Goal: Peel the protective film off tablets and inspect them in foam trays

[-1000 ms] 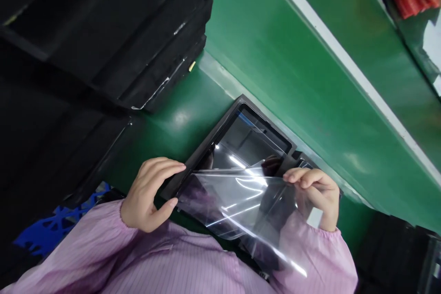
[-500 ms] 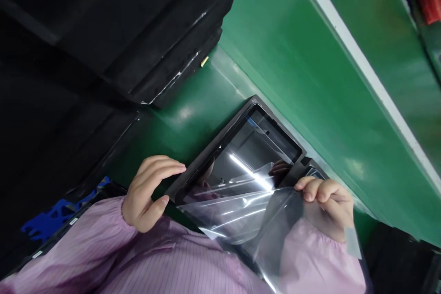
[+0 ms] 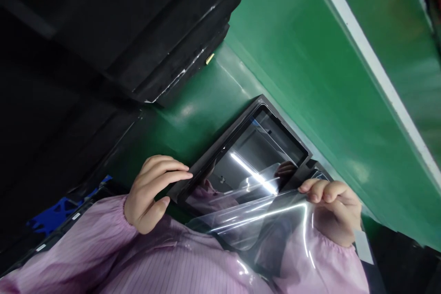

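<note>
A black-framed glossy screen panel (image 3: 246, 151) lies tilted on the green work surface (image 3: 296, 55). My left hand (image 3: 151, 190) grips the panel's near left edge, fingers curled over the frame and thumb below it. My right hand (image 3: 332, 206) pinches a clear plastic film (image 3: 262, 220) that is peeled back from the panel's near part and bows toward me. The film covers part of my right sleeve. The far half of the screen is bare and reflects ceiling lights.
A stack of black trays (image 3: 165, 41) stands at the upper left, close to the panel's far corner. A white strip (image 3: 372, 64) runs diagonally across the green surface. A blue plastic crate (image 3: 55, 213) shows at the lower left. Dark boxes (image 3: 406, 257) sit at the lower right.
My right hand has drawn the film further back toward me and to the right, so more of the screen is uncovered. My left hand keeps its hold on the frame.
</note>
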A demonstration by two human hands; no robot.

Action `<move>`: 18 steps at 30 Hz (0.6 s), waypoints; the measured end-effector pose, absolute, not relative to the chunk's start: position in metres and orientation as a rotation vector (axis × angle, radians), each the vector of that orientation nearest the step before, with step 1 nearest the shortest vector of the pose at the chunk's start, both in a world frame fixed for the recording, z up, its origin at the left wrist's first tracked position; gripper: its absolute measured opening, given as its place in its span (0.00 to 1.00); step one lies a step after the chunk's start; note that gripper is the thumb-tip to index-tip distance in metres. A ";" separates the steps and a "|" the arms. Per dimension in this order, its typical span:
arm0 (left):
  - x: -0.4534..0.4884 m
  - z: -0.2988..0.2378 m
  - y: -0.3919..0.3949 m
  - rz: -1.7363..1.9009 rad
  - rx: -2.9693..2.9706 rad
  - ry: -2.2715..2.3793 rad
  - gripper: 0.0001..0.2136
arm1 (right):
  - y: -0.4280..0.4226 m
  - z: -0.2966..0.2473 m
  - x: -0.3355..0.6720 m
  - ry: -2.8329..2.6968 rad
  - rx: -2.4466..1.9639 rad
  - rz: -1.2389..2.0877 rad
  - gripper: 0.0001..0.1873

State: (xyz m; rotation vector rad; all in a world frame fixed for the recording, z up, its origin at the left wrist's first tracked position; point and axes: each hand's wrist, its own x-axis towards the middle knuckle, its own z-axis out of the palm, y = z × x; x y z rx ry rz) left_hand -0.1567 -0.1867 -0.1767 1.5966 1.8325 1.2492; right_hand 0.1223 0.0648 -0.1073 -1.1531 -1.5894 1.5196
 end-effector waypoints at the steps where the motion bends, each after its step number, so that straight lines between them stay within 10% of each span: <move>1: -0.157 -0.177 -0.187 1.248 1.601 1.826 0.19 | 0.065 -0.108 0.122 -1.585 -1.145 1.518 0.16; 18: -0.156 -0.182 -0.193 1.190 1.601 1.805 0.19 | 0.060 -0.112 0.131 -1.550 -1.027 1.648 0.11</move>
